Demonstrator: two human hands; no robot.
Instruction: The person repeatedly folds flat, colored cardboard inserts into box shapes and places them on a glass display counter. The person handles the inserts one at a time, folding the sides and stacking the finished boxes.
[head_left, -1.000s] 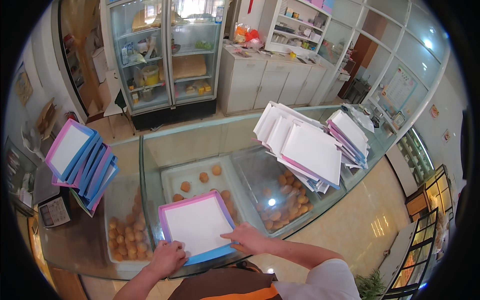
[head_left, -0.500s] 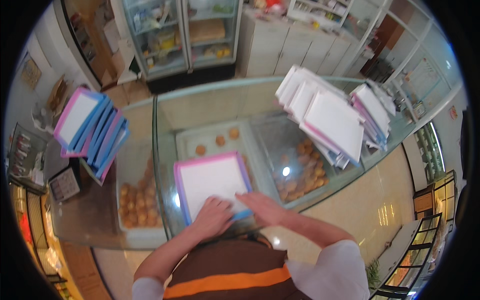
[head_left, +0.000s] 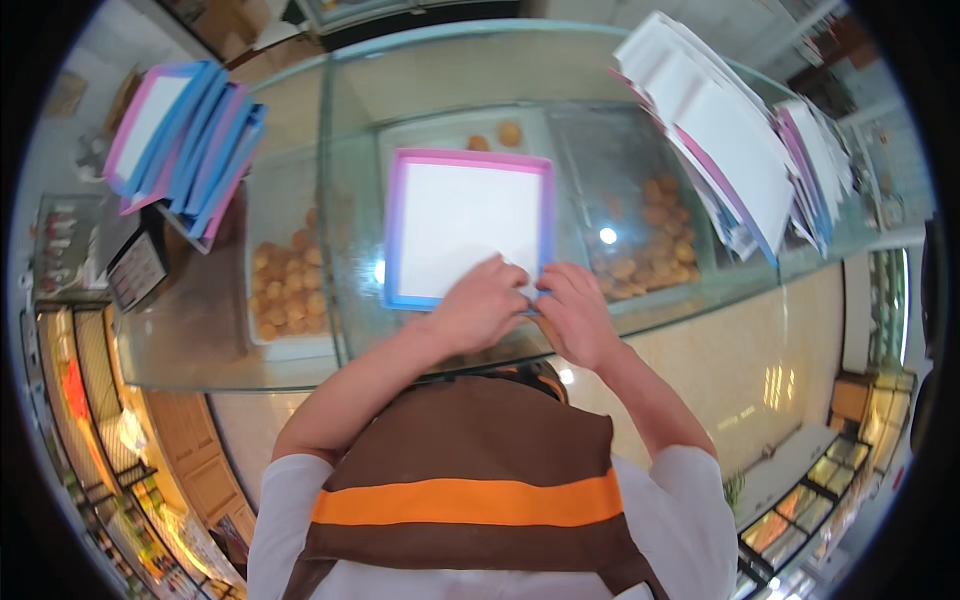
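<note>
A shallow cardboard box tray, white inside with walls fading from pink to blue, lies on the glass counter in front of me. Its far and left walls stand up. At its near right corner my left hand bends over the near wall, fingers closed on the cardboard from inside. My right hand pinches the same corner from the right side, its fingertips close to those of the left. The fingers hide the exact fold of that corner.
Folded pink-and-blue box trays stand stacked at the left, beside a small dark-framed device. White flat box blanks are piled at the right. Under the glass counter top, round brown pastries lie in trays.
My view has tilted down. The tray is squarer to me, and my hands have moved together to its near right corner, where the fingers now grip the walls.
</note>
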